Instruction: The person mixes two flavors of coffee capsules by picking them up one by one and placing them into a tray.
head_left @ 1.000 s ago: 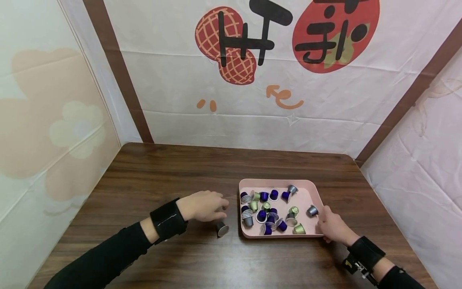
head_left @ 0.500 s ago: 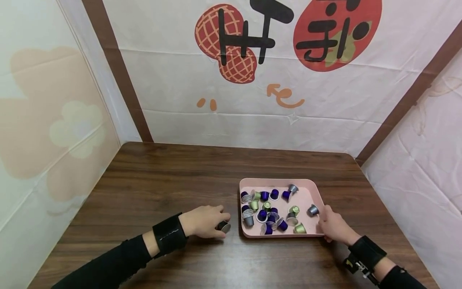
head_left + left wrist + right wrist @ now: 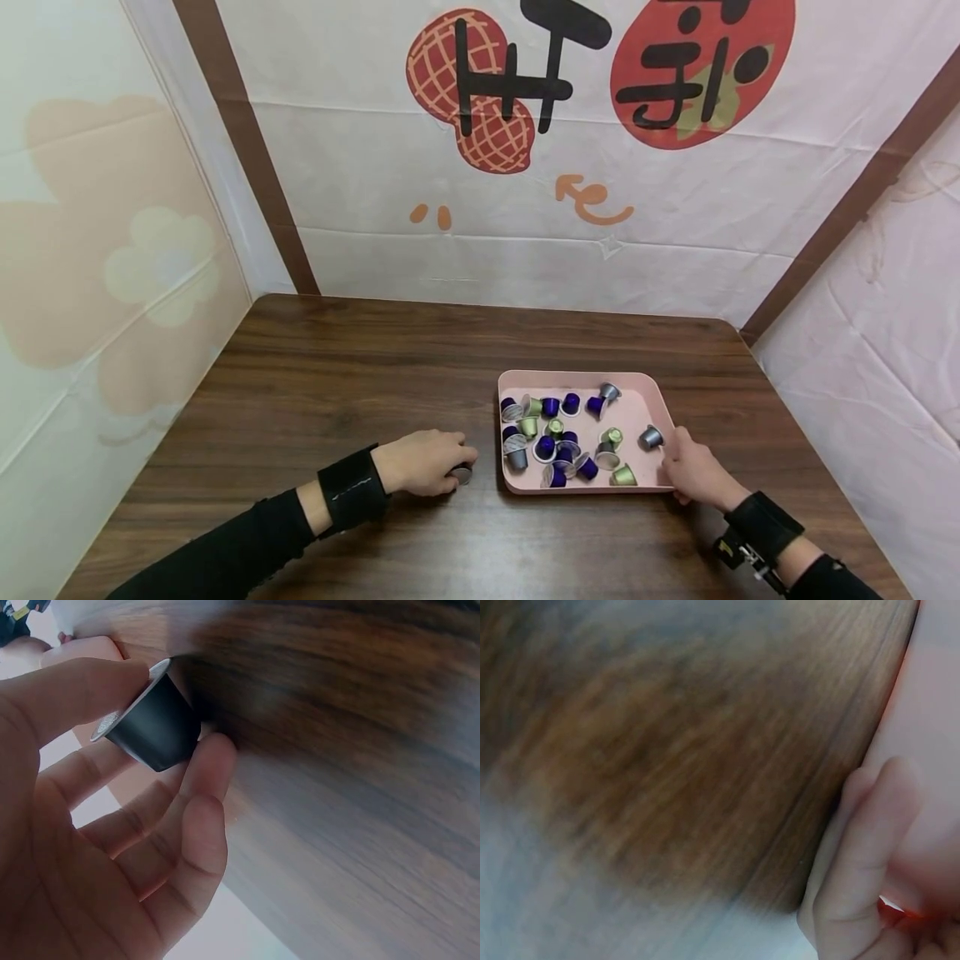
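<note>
A black coffee capsule (image 3: 159, 727) with a silver lid is between the thumb and curled fingers of my left hand (image 3: 423, 463), left of the tray. In the left wrist view the thumb lies against its lid side and a fingertip touches its base. My right hand (image 3: 693, 468) grips the near right corner of a pink tray (image 3: 637, 385). The right wrist view has the fingers (image 3: 866, 855) of that hand against the tray's outer side; the thumb's hold is partly hidden. Blue, green and grey coffee capsules lie scattered in the tray, most of them toward its left half.
The brown wooden table (image 3: 360, 358) bears the tray right of the middle. A white printed cloth (image 3: 450, 267) hangs behind the table's back edge, with more cloth at both sides. A grey capsule (image 3: 650, 437) lies near the right hand inside the tray.
My left hand has come down and nearer to the body onto the black capsule, and its fingers have closed round it. My right hand and the tray have stayed put.
</note>
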The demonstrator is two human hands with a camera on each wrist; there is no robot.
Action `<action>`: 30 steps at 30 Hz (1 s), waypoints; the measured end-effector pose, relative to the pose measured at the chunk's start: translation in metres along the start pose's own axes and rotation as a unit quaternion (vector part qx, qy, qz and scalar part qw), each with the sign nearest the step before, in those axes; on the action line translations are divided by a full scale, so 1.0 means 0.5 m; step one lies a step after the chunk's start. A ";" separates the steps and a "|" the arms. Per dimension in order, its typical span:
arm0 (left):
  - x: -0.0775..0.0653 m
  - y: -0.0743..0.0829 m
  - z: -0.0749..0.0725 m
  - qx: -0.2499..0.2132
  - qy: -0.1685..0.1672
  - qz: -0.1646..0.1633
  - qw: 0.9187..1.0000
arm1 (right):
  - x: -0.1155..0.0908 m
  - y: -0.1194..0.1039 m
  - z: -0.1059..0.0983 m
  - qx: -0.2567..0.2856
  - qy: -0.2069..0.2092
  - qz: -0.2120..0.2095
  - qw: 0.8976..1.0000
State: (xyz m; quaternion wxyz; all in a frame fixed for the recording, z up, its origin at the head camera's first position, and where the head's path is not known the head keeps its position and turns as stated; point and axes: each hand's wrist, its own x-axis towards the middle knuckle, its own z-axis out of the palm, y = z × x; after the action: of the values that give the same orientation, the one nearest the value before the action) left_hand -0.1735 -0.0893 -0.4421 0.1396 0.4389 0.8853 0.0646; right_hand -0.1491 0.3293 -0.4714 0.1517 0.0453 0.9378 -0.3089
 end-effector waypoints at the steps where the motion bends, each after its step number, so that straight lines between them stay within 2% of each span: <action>1: -0.001 -0.003 0.000 0.000 0.001 -0.002 1.000 | 0.000 0.000 0.000 0.000 0.000 0.000 1.000; 12: -0.019 -0.034 -0.015 -0.032 0.017 -0.046 0.998 | -0.001 0.000 0.000 -0.002 0.005 -0.008 1.000; 21: -0.041 -0.058 -0.051 -0.034 0.038 -0.044 0.998 | 0.000 0.003 0.002 0.001 0.004 -0.012 1.000; 30: -0.027 -0.052 -0.095 -0.032 0.060 -0.058 0.996 | 0.003 0.003 0.003 0.001 -0.002 -0.012 1.000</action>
State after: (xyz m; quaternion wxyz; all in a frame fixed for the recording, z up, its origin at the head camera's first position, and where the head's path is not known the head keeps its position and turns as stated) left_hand -0.1998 -0.1153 -0.4004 0.1031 0.3775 0.9136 0.1108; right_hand -0.1497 0.3299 -0.4738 0.1496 0.0336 0.9378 -0.3116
